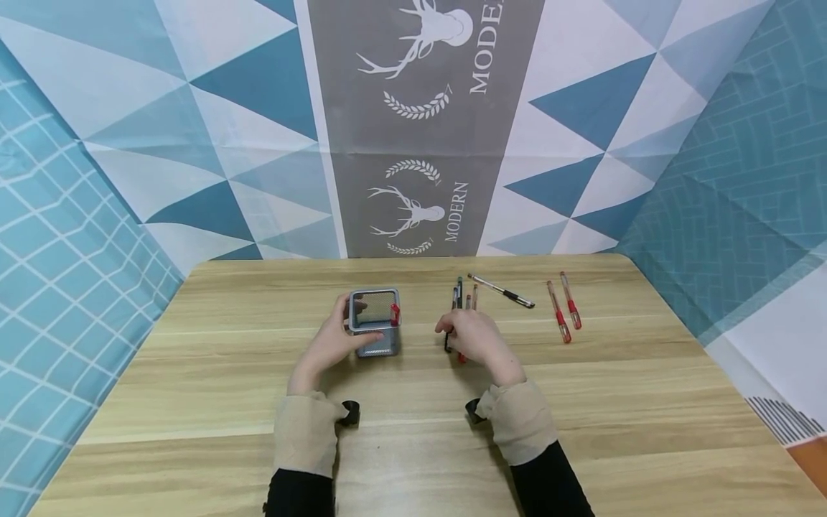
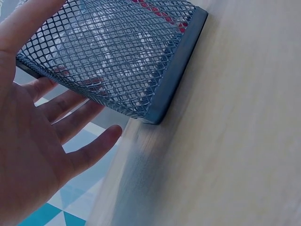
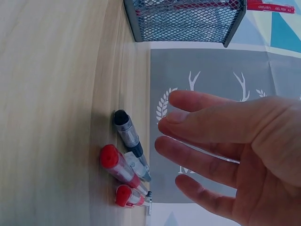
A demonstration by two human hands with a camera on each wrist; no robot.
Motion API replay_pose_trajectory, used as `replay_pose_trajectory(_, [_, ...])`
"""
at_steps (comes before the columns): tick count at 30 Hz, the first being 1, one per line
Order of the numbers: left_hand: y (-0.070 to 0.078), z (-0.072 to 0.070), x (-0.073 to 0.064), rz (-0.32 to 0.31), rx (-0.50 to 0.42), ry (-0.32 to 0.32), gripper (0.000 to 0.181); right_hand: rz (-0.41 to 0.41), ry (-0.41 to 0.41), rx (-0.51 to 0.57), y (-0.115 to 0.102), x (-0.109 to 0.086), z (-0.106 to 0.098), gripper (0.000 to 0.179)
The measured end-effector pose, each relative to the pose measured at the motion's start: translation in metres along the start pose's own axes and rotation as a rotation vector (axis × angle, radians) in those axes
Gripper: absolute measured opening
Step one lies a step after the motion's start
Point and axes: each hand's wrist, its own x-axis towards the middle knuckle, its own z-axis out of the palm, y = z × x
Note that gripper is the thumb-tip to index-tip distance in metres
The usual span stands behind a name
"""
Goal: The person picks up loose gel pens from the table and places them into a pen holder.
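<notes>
A grey metal-mesh pen holder (image 1: 379, 343) stands upright on the table, with a red gel pen (image 1: 395, 314) inside. In the right wrist view, that red gel pen (image 3: 270, 6) pokes out past the rim. My left hand (image 1: 332, 343) holds the pen holder between the thumb in front and fingers at its far left side; the left wrist view shows the mesh wall (image 2: 113, 52) against several fingers. Over a small group of pens hovers my right hand (image 1: 474, 335), its fingers apart from them. A black-capped pen (image 3: 127, 129) and two red-capped pens (image 3: 117, 162) lie near its fingertips.
A black-grip pen (image 1: 502, 291) lies slanted behind the right hand. Farther right are two red pens, the nearer one (image 1: 558, 312) beside the other (image 1: 570, 300). The wooden table (image 1: 413, 459) ends at a patterned wall covering (image 1: 413, 129).
</notes>
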Motion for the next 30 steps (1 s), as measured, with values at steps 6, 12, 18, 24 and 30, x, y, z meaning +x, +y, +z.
replay_pose_trajectory(6, [-0.0005, -0.0014, -0.0017, -0.001, 0.008, 0.001, 0.089, 0.005, -0.029, 0.005, -0.0002, 0.0003, 0.003, 0.033])
replay_pose_trajectory(12, [0.0001, -0.002, -0.0021, -0.005, 0.004, -0.002, 0.091, 0.004, -0.035, -0.023, -0.0001, 0.0001, 0.0037, 0.03])
replay_pose_trajectory(18, [0.001, -0.0019, -0.0003, 0.002, 0.013, -0.003, 0.091, 0.029, -0.029, -0.055, 0.002, 0.0014, 0.0038, 0.027])
replay_pose_trajectory(24, [0.002, -0.0005, 0.0006, 0.005, 0.001, -0.004, 0.091, 0.067, -0.051, -0.057, 0.0052, 0.0022, 0.0038, 0.031])
replay_pose_trajectory(30, [0.0015, -0.001, -0.001, -0.006, -0.004, -0.001, 0.092, 0.067, -0.047, -0.032, 0.0066, 0.0039, 0.0088, 0.032])
